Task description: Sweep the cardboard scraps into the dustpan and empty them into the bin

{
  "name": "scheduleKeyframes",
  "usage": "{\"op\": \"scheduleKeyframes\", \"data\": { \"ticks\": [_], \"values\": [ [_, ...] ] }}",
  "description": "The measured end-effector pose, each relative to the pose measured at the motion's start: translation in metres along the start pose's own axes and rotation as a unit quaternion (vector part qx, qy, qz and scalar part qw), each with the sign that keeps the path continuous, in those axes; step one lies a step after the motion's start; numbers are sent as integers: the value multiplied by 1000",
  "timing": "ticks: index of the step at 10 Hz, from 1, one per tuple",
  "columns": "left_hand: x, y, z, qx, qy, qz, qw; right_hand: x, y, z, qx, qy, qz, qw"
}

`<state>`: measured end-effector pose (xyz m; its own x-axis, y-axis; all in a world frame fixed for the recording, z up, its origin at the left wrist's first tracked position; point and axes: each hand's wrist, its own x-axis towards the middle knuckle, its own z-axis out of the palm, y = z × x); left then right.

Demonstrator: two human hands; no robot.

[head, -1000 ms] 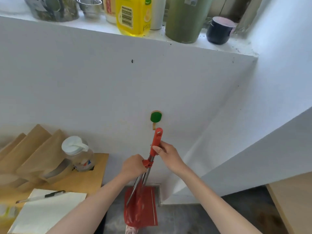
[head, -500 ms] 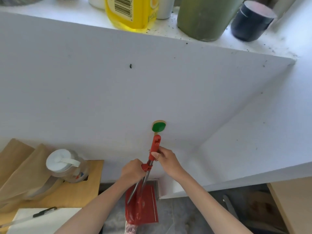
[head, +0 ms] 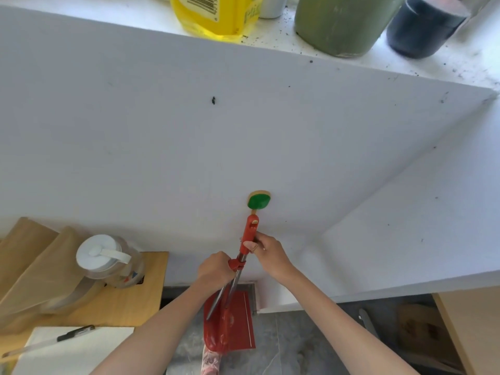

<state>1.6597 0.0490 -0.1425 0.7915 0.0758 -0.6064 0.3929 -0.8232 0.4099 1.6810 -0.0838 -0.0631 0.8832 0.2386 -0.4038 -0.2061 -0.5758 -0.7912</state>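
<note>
A red dustpan (head: pixel 238 323) hangs upright below my hands, just above the grey floor. Two metal poles rise from it, one ending in a red handle (head: pixel 250 231) whose top sits just under a green wall hook (head: pixel 259 202). My right hand (head: pixel 266 253) grips that red handle. Lower down, where a red clip joins the poles, my left hand (head: pixel 215 272) holds them. A pinkish broom head (head: pixel 209 361) shows beneath the dustpan. Neither cardboard scraps nor a bin are in sight.
A wooden table (head: pixel 130 301) at the left carries a plastic jar with a white lid (head: pixel 108 262), brown paper bags (head: pixel 35 269) and a pen on white paper (head: pixel 70 347). A white ledge above holds a yellow bottle (head: pixel 216 14) and dark containers. Another wooden surface (head: pixel 470 328) is at lower right.
The view has moved closer to the wall. Both hands have kept their hold, and the red handle has come up nearer the green hook.
</note>
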Motion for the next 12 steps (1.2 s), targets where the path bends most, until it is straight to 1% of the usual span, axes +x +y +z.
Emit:
{"op": "scheduleKeyframes", "data": {
  "ticks": [1,2,3,4,5,6,7,9,11,12],
  "values": [
    [2,0,-2,48,-1,15,999,1,1,-1,-6,-8,-1,1000],
    [2,-2,-3,130,-2,53,990,1,0,-2,-30,-15,7,999],
    [-2,-2,-3,146,17,76,986,2,-2,-6,-76,-26,5,997],
    [-8,0,-3,133,35,84,987,-1,-6,-13,-118,-32,3,993],
    [-19,3,-5,149,65,84,983,-9,-8,-18,-145,-24,3,989],
    [-34,8,-7,168,109,92,976,-24,-8,-22,-168,-32,9,985],
    [-54,15,-6,186,155,87,966,-45,-8,-27,-200,-47,-4,979],
    [-105,32,4,174,266,94,943,-95,-6,-35,-234,-39,-44,970],
    [-168,35,16,164,350,72,920,-156,3,-43,-260,-63,-96,959],
    [-201,34,19,171,362,90,912,-183,6,-48,-248,-45,-112,961]
  ]
}}
